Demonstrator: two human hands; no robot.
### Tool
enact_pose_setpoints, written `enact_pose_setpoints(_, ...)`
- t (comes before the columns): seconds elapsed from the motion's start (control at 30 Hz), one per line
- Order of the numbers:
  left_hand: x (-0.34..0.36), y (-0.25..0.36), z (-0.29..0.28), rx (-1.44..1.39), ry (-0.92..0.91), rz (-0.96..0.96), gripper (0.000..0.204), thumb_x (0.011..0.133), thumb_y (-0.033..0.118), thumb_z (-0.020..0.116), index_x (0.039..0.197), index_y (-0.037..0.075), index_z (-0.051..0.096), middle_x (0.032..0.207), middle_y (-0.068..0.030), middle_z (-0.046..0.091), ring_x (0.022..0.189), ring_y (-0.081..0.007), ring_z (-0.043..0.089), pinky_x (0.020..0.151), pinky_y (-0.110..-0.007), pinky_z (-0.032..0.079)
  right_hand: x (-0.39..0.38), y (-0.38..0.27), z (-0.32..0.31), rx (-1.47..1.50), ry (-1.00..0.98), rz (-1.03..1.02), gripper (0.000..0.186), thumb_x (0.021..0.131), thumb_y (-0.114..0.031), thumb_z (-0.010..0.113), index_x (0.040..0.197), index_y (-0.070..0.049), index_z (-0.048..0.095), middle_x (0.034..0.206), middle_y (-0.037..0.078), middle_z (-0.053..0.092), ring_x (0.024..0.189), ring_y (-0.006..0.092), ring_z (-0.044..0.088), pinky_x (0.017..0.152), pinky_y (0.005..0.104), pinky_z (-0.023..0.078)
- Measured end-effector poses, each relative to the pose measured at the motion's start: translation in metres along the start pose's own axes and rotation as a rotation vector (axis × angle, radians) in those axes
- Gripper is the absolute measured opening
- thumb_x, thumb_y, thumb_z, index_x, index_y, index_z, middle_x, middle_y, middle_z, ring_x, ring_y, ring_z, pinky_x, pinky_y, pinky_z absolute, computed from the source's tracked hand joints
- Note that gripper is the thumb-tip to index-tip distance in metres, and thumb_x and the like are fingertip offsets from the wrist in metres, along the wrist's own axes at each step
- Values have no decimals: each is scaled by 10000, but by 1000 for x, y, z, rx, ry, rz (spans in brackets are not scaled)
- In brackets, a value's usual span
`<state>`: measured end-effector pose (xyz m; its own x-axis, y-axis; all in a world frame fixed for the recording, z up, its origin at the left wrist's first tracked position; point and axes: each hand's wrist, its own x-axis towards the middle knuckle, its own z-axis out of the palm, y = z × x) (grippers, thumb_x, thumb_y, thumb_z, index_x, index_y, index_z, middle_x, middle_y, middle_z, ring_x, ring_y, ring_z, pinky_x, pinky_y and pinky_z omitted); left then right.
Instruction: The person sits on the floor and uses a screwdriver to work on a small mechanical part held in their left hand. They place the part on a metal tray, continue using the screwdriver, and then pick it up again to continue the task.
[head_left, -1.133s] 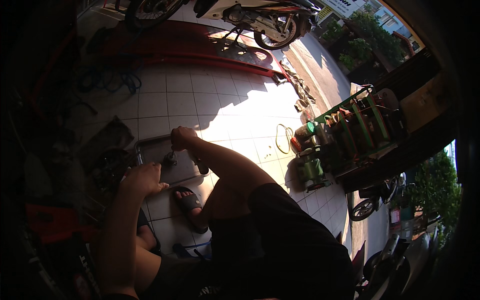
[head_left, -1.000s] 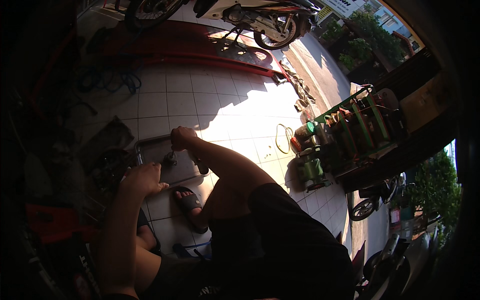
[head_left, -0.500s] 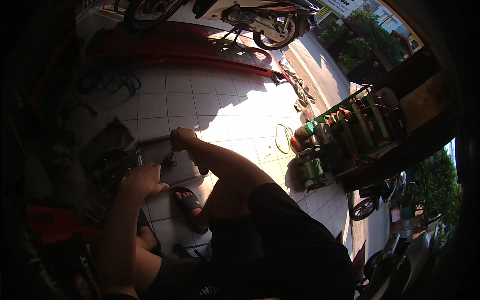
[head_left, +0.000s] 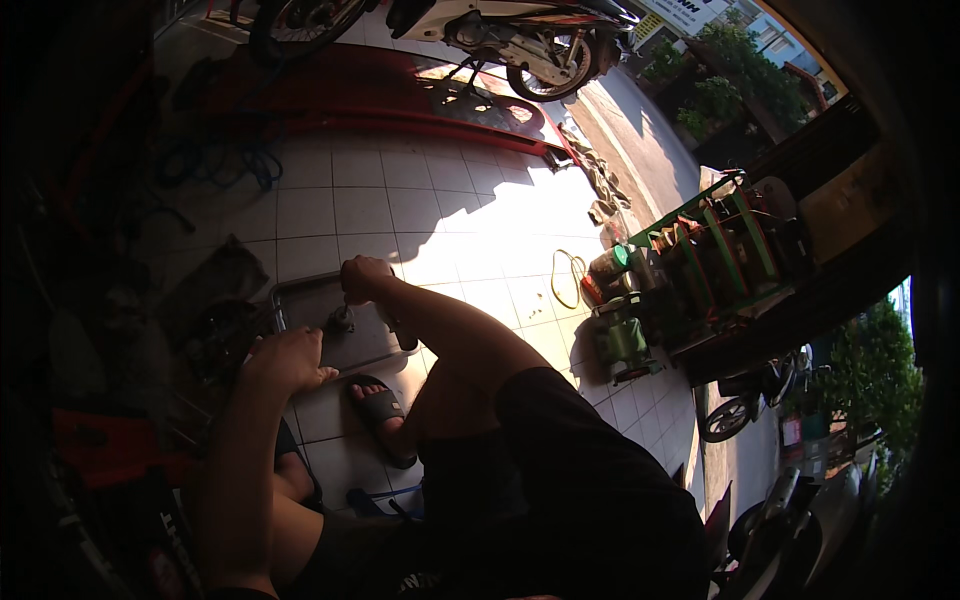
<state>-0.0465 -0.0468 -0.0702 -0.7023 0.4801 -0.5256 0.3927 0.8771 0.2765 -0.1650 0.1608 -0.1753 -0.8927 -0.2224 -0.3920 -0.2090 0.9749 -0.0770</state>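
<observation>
I squat on a tiled floor over a flat metal tray (head_left: 305,295). My right hand (head_left: 363,278) is closed on a dark-handled tool (head_left: 393,328) and presses it down on a small metal part (head_left: 341,321) that stands on the tray. My left hand (head_left: 287,358) rests on the tray's near left edge with the fingers curled; what it holds, if anything, is hidden. My foot in a dark sandal (head_left: 378,408) stands just in front of the tray.
A motorbike (head_left: 500,35) stands at the back by a red ramp (head_left: 400,100). A green tool cart (head_left: 700,260) with a small green machine (head_left: 622,340) is to the right. A yellow cord (head_left: 566,275) lies on the sunlit tiles. Dark clutter fills the left.
</observation>
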Motion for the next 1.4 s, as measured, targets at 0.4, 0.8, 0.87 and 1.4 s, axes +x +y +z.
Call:
enact_pose_setpoints(0.4,1,-1,2,-3,7,1,655,893,518,689,1322,46,541,1337,-108,607,1262,-295,587,997,-584,505,1,-1,1,-7,2,-6,237,730,-222,747,930,-94,749,1008,170,731,980,344,715,830,443,589)
enact_pose_setpoints(0.8,-3,2,-3,-12,7,-6,644,885,504,707,1299,32,558,1332,-125,612,1260,-298,588,1047,-485,490,3,0,5,6,27,-21,238,741,-224,743,948,-106,755,1009,163,732,985,344,713,838,442,586)
enact_pose_setpoints(0.87,-3,5,-6,-17,-3,0,671,881,493,715,1328,25,539,1348,-137,602,1272,-300,576,1061,-454,476,4,4,6,-4,17,-10,241,743,-222,741,951,-102,753,1010,165,732,986,344,712,838,440,586)
enact_pose_setpoints(1.4,-7,9,-12,-43,-41,-31,717,871,476,731,1367,9,508,1368,-161,588,1290,-308,555,1071,-424,458,3,1,4,-2,5,-3,267,728,-226,750,955,-86,745,1017,170,732,977,348,716,811,439,592)
